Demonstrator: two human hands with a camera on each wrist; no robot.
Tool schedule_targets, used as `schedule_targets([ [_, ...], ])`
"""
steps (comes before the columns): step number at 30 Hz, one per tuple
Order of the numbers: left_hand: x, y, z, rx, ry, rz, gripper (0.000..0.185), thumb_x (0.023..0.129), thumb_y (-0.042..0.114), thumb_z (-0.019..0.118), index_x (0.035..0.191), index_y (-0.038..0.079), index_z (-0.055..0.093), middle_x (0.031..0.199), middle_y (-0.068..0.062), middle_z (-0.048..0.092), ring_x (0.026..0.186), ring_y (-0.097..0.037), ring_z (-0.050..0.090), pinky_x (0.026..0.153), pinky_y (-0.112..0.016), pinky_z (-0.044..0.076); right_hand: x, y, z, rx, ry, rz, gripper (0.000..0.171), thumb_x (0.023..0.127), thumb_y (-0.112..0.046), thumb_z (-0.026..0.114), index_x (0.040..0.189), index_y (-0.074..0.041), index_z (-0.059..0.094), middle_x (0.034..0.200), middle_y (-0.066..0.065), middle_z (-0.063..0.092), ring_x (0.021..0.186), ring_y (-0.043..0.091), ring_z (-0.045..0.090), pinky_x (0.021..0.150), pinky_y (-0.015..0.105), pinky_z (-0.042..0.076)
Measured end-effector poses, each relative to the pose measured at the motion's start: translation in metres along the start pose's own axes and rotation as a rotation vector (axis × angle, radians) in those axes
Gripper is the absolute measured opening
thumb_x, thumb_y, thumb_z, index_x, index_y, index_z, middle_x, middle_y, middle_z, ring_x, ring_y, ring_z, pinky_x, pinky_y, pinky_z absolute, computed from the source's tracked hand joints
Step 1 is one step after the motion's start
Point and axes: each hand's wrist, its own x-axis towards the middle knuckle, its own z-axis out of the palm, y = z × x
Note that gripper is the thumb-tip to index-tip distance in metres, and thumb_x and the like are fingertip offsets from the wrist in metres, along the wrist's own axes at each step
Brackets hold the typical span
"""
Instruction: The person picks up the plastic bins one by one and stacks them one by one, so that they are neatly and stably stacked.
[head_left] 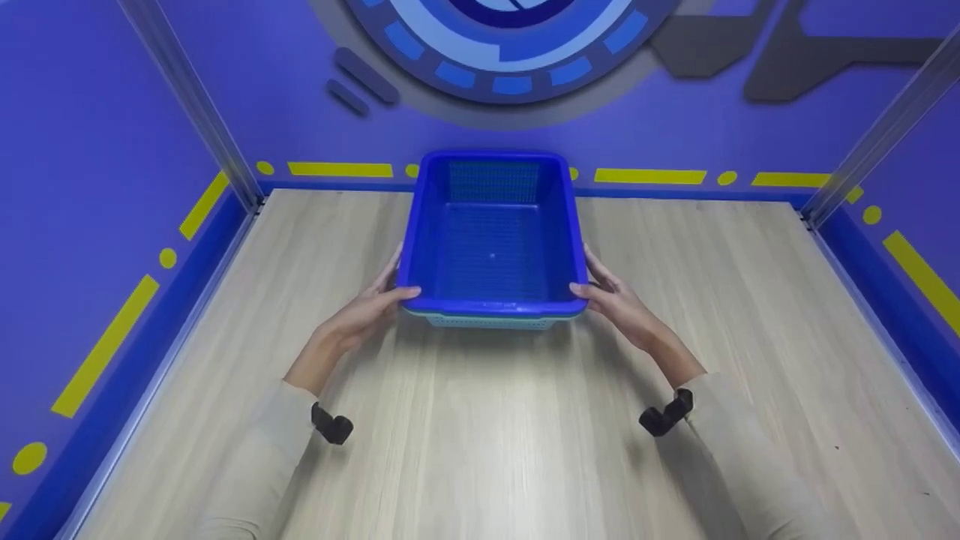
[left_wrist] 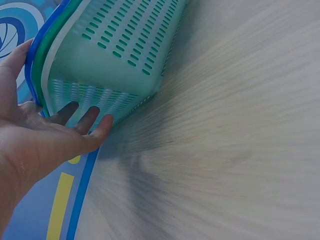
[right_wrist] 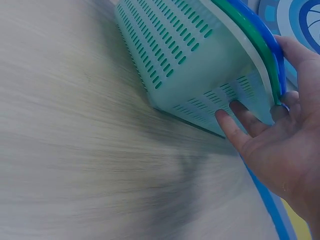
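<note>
Three nested baskets: one blue basket [head_left: 491, 232], one green [left_wrist: 55, 42], one pale teal [left_wrist: 120, 55].

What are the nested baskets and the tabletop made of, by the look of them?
Blue basket: likely moulded plastic, glossy rim, mesh floor. Pale green basket under it: matte plastic, even moulded slots. Tabletop: wood-grain surface, probably laminate, smooth with a soft sheen.

The table [head_left: 480, 450] is made of pale wood with long lines running away from the person. Blue walls stand close on three sides. A stack of baskets [head_left: 491, 240] sits on it near the far end, a blue one on top, pale green ones under it
</note>
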Motion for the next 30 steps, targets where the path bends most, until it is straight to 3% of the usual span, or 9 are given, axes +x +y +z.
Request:
schedule_targets([
  [5, 0.001, 0.000, 0.003, 0.001, 0.020, -0.001, 0.091, 0.096, 0.030, 0.072, 0.156, 0.061, 0.010, 0.174, 0.006, -0.007, 0.161, -0.022, -0.003, 0.127, -0.060, -0.007, -0.002, -0.001, -0.004, -0.001, -0.003, -0.013, 0.083, 0.102, -0.025, 0.062, 0.166, -0.029, 0.008, 0.174, -0.002, 0.003, 0.157, 0.027, 0.024, 0.125, 0.048, 0.029],
  [10, 0.007, 0.000, 0.005, -0.002, 0.012, 0.005, 0.093, 0.097, 0.028, 0.071, 0.158, 0.057, 0.007, 0.174, 0.005, -0.004, 0.161, -0.022, 0.002, 0.128, -0.058, -0.006, -0.003, -0.001, -0.009, 0.002, 0.007, -0.023, 0.082, 0.103, -0.023, 0.062, 0.166, -0.029, 0.009, 0.174, -0.002, 0.004, 0.157, 0.028, 0.026, 0.125, 0.048, 0.030],
  [15, 0.009, -0.001, 0.005, 0.013, 0.009, 0.006, 0.093, 0.096, 0.029, 0.072, 0.159, 0.056, 0.008, 0.173, 0.000, 0.007, 0.158, -0.025, 0.018, 0.129, -0.055, 0.006, -0.005, -0.002, -0.010, -0.052, 0.004, 0.004, 0.083, 0.103, -0.029, 0.062, 0.166, -0.029, 0.008, 0.174, -0.002, 0.004, 0.157, 0.029, 0.026, 0.125, 0.050, 0.030],
  [21, 0.007, -0.001, -0.001, 0.082, -0.023, 0.034, 0.092, 0.099, 0.032, 0.069, 0.161, 0.052, 0.004, 0.168, -0.008, 0.020, 0.155, -0.030, 0.028, 0.128, -0.056, 0.018, -0.005, -0.007, -0.010, -0.127, -0.012, 0.049, 0.084, 0.103, -0.037, 0.060, 0.166, -0.032, 0.005, 0.174, -0.002, 0.002, 0.157, 0.030, 0.026, 0.125, 0.052, 0.029],
  [24, 0.006, 0.002, -0.005, 0.160, -0.006, 0.067, 0.088, 0.100, 0.031, 0.066, 0.163, 0.044, 0.006, 0.165, -0.011, 0.030, 0.151, -0.032, 0.035, 0.125, -0.055, 0.027, -0.006, -0.010, -0.010, -0.238, -0.030, 0.022, 0.083, 0.104, -0.040, 0.056, 0.166, -0.029, 0.001, 0.174, 0.002, 0.003, 0.157, 0.034, 0.025, 0.123, 0.056, 0.030],
  [30, 0.003, 0.014, -0.018, 0.411, 0.125, 0.131, 0.069, 0.101, 0.038, 0.064, 0.161, 0.025, 0.033, 0.153, -0.012, 0.051, 0.143, -0.032, 0.046, 0.117, -0.057, 0.040, -0.009, -0.022, -0.018, -0.554, -0.056, -0.074, 0.074, 0.108, -0.039, 0.049, 0.166, -0.021, 0.007, 0.172, 0.012, 0.017, 0.156, 0.040, 0.026, 0.120, 0.060, 0.032],
])
